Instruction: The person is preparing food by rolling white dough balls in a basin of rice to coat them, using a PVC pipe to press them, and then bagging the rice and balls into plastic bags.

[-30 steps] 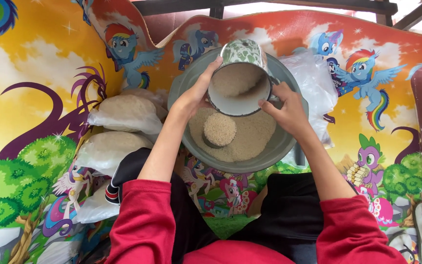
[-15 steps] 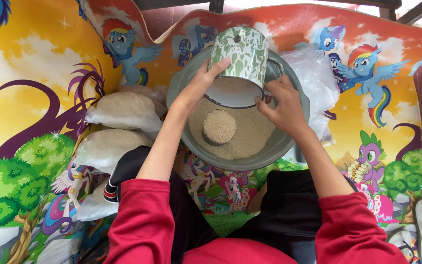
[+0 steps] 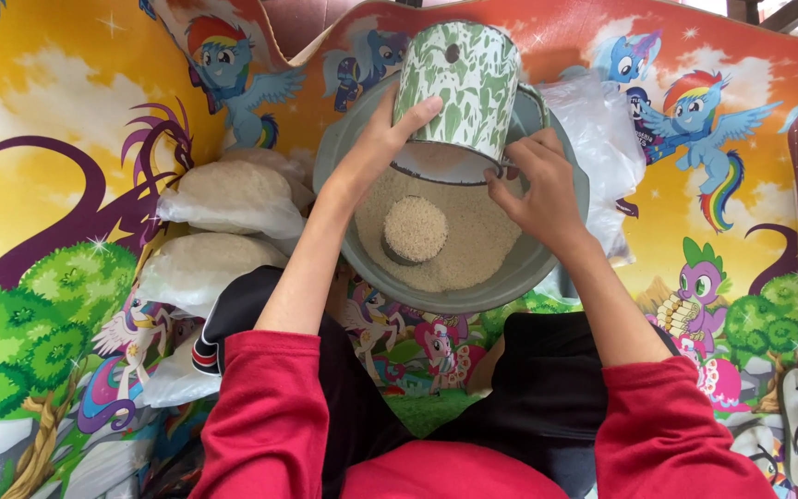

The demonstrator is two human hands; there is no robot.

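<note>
The person's left hand [image 3: 376,148] and right hand [image 3: 538,185], fingers wrapped around a green-patterned enamel mug [image 3: 459,92], tip it over the grain-filled basin [image 3: 547,259], mid-pour; emptying it probably calls for a steeper tilt.

A green-and-white patterned can [image 3: 459,88] is held upended over a grey basin [image 3: 561,245] of grain by the left hand [image 3: 376,148] and right hand [image 3: 538,189]. A small cup [image 3: 413,231] heaped with grain is seen inside the basin. Filled plastic bags [image 3: 228,199] are piled on the colourful cartoon mat [image 3: 48,185] beside it.
</note>
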